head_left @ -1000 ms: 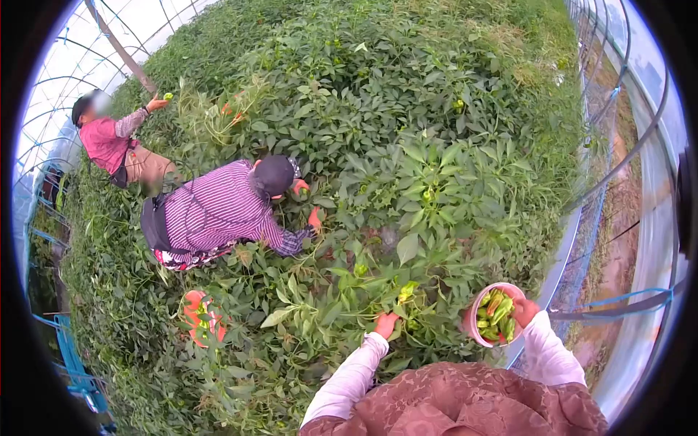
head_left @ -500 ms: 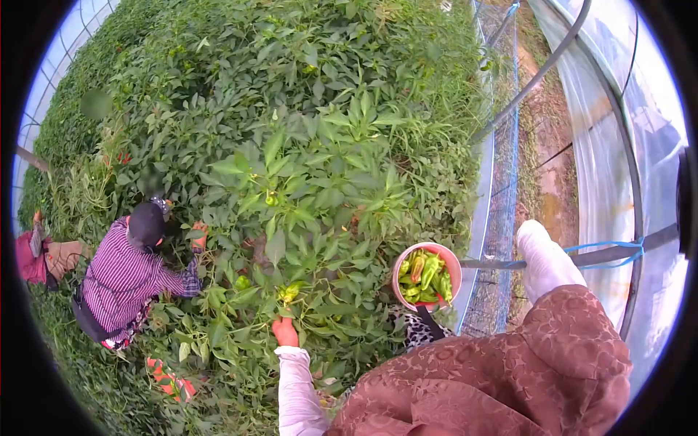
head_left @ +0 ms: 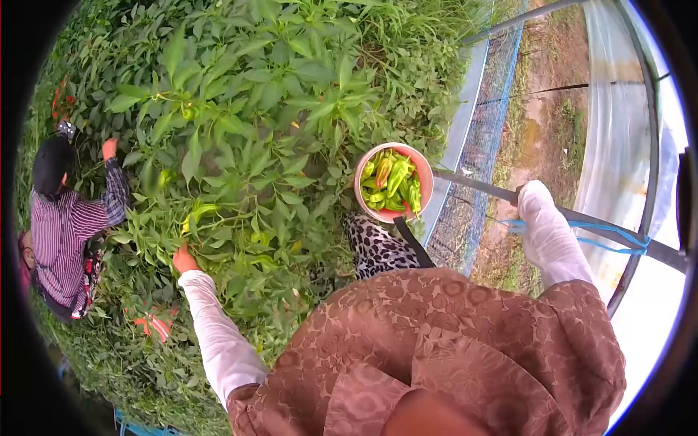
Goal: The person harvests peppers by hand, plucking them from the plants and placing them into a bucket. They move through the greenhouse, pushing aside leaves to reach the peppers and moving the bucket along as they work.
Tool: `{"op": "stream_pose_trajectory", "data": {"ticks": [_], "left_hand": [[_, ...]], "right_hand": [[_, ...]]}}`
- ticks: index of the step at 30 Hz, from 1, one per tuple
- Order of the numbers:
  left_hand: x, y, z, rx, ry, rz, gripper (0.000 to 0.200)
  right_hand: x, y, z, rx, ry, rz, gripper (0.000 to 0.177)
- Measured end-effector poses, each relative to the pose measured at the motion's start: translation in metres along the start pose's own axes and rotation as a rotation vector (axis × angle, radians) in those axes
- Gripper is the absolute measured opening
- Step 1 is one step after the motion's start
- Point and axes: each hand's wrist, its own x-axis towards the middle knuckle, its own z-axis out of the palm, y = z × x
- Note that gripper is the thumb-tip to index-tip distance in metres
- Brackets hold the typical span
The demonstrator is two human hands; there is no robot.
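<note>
My left hand (head_left: 184, 259) reaches into the pepper plants, fingers closed among leaves and stems just below a yellow-green pepper (head_left: 198, 214). What exactly the fingers hold is hidden by foliage. On the right, my white-sleeved right arm (head_left: 542, 225) stretches to a grey metal pipe (head_left: 476, 185). That hand is at the pipe, but its fingers are mostly hidden at the cuff. A pink bucket (head_left: 430, 190) stands between my arms, holding several green peppers (head_left: 396, 178) and some reddish ones.
A co-worker in a striped shirt (head_left: 54, 240) bends among the plants at left, one hand in the leaves. A red-and-white bag (head_left: 155, 325) lies in the foliage. Blue netting (head_left: 487, 102) and plastic sheeting (head_left: 618, 109) run along the right, with blue cord (head_left: 611, 240) tied to the pipe.
My view has swung, so bucket, plants and co-worker appear farther left. My left arm reaches out farther from my body; the hand stays near the same pepper. My right hand now shows at the pipe.
</note>
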Motion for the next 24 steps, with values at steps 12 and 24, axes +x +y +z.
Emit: {"op": "stream_pose_trajectory", "data": {"ticks": [12, 24], "left_hand": [[-0.025, -0.043, -0.040, 0.676, 0.065, -0.050, 0.041], [-0.008, -0.035, -0.031, 1.562, -0.177, 0.350, 0.051]], "right_hand": [[-0.004, 0.006, 0.005, 0.001, 0.000, -0.025, 0.035], [-0.010, 0.003, -0.001, 0.106, 0.056, 0.059, 0.033]]}}
